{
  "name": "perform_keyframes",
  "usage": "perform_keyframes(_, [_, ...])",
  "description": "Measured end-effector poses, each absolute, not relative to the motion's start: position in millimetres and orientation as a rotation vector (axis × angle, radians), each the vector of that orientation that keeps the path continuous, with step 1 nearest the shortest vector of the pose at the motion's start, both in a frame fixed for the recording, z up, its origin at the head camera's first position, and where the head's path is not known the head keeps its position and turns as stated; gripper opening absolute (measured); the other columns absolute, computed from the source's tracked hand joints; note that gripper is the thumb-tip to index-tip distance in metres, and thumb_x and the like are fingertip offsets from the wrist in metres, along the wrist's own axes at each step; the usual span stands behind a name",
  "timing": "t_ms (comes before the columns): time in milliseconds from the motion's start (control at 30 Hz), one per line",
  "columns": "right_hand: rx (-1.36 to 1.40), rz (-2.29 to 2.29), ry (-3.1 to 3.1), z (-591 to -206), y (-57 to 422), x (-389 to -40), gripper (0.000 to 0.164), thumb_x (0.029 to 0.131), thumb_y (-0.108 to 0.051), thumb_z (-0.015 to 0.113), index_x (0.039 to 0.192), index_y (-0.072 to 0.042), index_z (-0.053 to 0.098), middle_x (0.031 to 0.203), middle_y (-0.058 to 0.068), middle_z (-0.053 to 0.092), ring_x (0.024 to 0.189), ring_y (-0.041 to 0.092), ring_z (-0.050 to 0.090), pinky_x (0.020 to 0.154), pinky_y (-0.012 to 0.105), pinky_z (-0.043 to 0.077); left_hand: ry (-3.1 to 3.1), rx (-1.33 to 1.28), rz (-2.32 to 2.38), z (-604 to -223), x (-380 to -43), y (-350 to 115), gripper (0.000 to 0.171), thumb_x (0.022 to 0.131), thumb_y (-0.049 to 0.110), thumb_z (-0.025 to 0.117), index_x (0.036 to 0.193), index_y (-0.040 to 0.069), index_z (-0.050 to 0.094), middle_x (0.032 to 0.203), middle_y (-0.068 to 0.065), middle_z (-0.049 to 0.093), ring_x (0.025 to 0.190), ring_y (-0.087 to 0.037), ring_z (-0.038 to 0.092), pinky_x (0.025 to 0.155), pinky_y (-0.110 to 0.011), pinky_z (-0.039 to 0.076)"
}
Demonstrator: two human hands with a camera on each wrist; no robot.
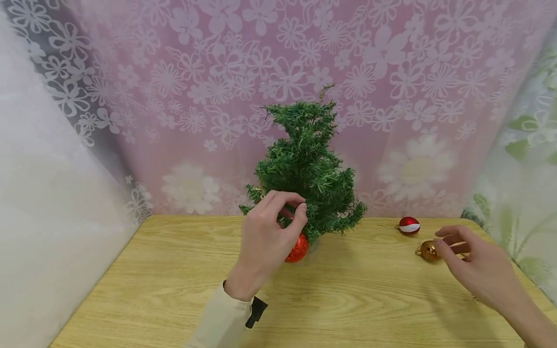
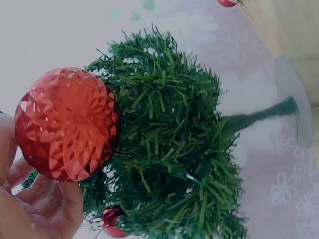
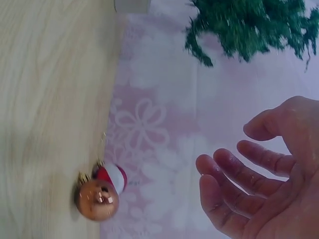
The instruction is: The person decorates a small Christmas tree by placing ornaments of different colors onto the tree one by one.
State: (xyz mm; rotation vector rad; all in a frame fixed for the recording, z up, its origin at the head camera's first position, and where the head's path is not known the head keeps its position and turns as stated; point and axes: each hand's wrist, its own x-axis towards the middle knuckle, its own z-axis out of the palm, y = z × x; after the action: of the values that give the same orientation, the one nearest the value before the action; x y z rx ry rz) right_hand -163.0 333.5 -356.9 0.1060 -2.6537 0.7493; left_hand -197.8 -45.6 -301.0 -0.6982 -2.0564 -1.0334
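Observation:
My left hand is at the front of the small green Christmas tree, thumb and forefinger pinched together. From that pinch hangs a faceted red ball ornament, large in the left wrist view beside the branches; its hanging loop is hidden. Another shiny red ball shows among the branches there. To the right, my right hand hovers close by a gold ball ornament, fingers loosely bent and holding nothing. The right wrist view shows the palm empty and apart from the gold ball.
A red and white ball ornament lies near the back edge of the wooden table, just behind the gold one. The tree stands on a pale round base. A pink floral curtain hangs behind the table.

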Motion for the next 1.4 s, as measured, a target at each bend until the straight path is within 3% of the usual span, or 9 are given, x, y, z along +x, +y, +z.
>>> perform_keyframes(67, [0.100,0.738,-2.642,-356,340,-162,0.019,0.102,-0.021,0.062,0.116,-0.009,0.064,0.098,0.009,0.072,0.070,-0.018,0.052,0.054,0.020,0.046,-2.055,-0.692,-1.033,-300,-197,-51,0.009,0.098,0.016,0.067,0.104,0.016,0.074,0.097,0.003,0.069,0.078,-0.006,0.065,0.063,-0.020,0.052])
perform_keyframes(167, [0.096,0.716,-2.633,-354,350,-161,0.017,0.101,-0.020,0.063,0.114,-0.009,0.065,0.092,-0.017,0.066,0.070,-0.020,0.050,0.054,0.019,0.044,-2.047,-0.679,-1.041,-300,-196,-58,0.009,0.097,0.014,0.068,0.103,0.014,0.074,0.098,0.001,0.070,0.078,-0.007,0.066,0.061,-0.020,0.051])
perform_keyframes(233, [0.086,0.677,-2.643,-352,356,-160,0.015,0.101,-0.021,0.063,0.111,-0.009,0.066,0.088,-0.024,0.062,0.069,-0.020,0.050,0.054,0.019,0.043,-2.040,-0.668,-1.044,-300,-197,-63,0.009,0.096,0.014,0.069,0.103,0.014,0.074,0.098,0.000,0.071,0.078,-0.007,0.066,0.060,-0.020,0.052])
perform_keyframes(300, [0.068,0.637,-2.677,-351,361,-159,0.017,0.102,-0.023,0.062,0.110,-0.009,0.067,0.089,-0.020,0.066,0.068,-0.020,0.049,0.053,0.020,0.042,-2.037,-0.658,-1.046,-300,-197,-68,0.009,0.096,0.013,0.069,0.103,0.013,0.075,0.098,0.000,0.071,0.077,-0.007,0.066,0.059,-0.020,0.053])
perform_keyframes(467, [0.050,0.534,-2.779,-350,371,-160,0.022,0.103,-0.026,0.060,0.107,-0.005,0.068,0.095,0.011,0.073,0.064,-0.011,0.054,0.054,0.025,0.042,-2.044,-0.637,-1.032,-301,-198,-77,0.010,0.096,0.013,0.069,0.104,0.013,0.075,0.097,-0.001,0.070,0.077,-0.008,0.067,0.059,-0.024,0.055])
perform_keyframes(667, [0.050,0.481,-2.891,-354,382,-162,0.027,0.104,-0.026,0.059,0.109,-0.001,0.068,0.095,0.014,0.074,0.070,0.018,0.065,0.058,0.040,0.051,-2.044,-0.627,-0.986,-299,-198,-87,0.011,0.095,0.010,0.069,0.103,0.012,0.075,0.096,-0.002,0.071,0.077,-0.010,0.066,0.060,-0.025,0.054])
perform_keyframes(1033, [0.001,0.471,-2.995,-363,398,-161,0.029,0.104,-0.025,0.060,0.108,0.003,0.066,0.090,0.016,0.072,0.071,0.024,0.066,0.059,0.040,0.054,-2.056,-0.551,-0.965,-302,-202,-103,0.016,0.091,0.002,0.066,0.099,0.011,0.076,0.096,-0.003,0.072,0.079,-0.012,0.068,0.061,-0.027,0.054])
perform_keyframes(1300, [0.091,0.309,-2.941,-376,415,-159,0.021,0.090,-0.014,0.073,0.099,0.005,0.069,0.083,0.023,0.070,0.067,0.031,0.066,0.059,0.045,0.055,-2.076,-0.489,-0.940,-305,-212,-111,0.018,0.092,0.000,0.063,0.098,0.011,0.076,0.096,-0.003,0.070,0.072,-0.010,0.064,0.052,-0.023,0.042])
perform_keyframes(1400, [0.098,0.275,-2.971,-382,421,-159,0.023,0.090,-0.015,0.074,0.100,0.005,0.069,0.084,0.024,0.070,0.070,0.034,0.066,0.060,0.047,0.054,-2.087,-0.475,-0.975,-306,-214,-114,0.017,0.093,0.002,0.064,0.099,0.011,0.077,0.099,-0.002,0.071,0.071,-0.009,0.063,0.052,-0.022,0.044])
